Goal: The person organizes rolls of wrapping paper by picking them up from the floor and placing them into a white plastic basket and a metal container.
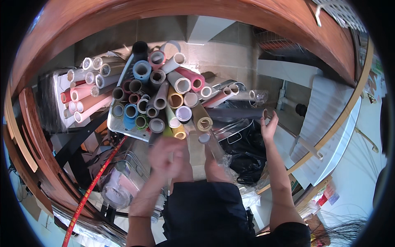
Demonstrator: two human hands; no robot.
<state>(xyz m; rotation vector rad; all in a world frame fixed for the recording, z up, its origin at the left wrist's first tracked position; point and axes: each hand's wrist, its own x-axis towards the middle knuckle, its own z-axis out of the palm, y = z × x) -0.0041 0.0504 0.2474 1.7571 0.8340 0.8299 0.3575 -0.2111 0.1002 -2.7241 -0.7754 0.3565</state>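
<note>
A dark grey roll (236,113) lies almost level to the right of a large pile of rolls (181,84). At its right end is my right hand (269,125), fingers stretched out and apart, seeming to touch the roll's end without wrapping round it. My left hand (166,155) is smeared by motion just below the pile, near a yellow-green roll end (168,131). Whether its fingers hold anything does not show. The piled rolls have hollow tube ends facing me, in blue, pink, gold, white and black. A white plastic basket (129,132) holds many of them.
Further rolls in clear wrap (88,88) are stacked at the left. Black plastic bags (247,154) lie under the dark roll. A red strap (92,187) runs down at the lower left. A brown wooden beam (197,10) arches over the top, and a white panel (329,119) stands right.
</note>
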